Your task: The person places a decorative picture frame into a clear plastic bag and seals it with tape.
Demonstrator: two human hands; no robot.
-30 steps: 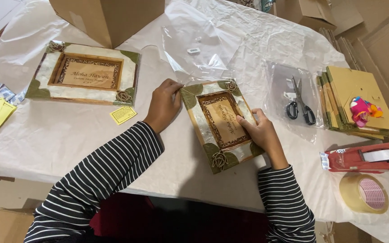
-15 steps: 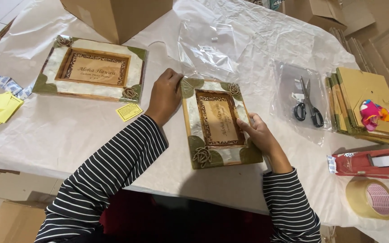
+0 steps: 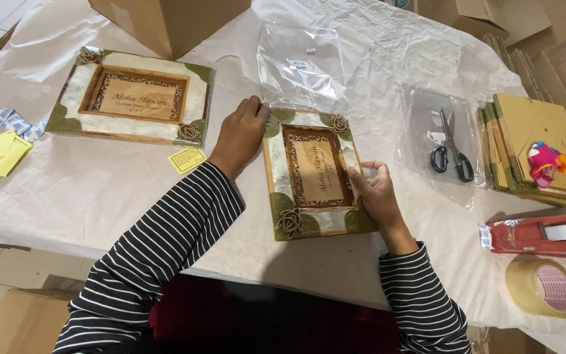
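Both hands, left hand [image 3: 240, 134] and right hand [image 3: 376, 193], grip the green-cornered wooden picture frame [image 3: 312, 172] by its edges; clear plastic sleeve [image 3: 302, 62] lies far, unused

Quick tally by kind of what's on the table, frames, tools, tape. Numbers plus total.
Decorated picture frames: 2, one under both hands, one at far left
Scissors: 1
Red tape dispenser: 1
Tape roll: 1
Small yellow tag: 1
Total: 6
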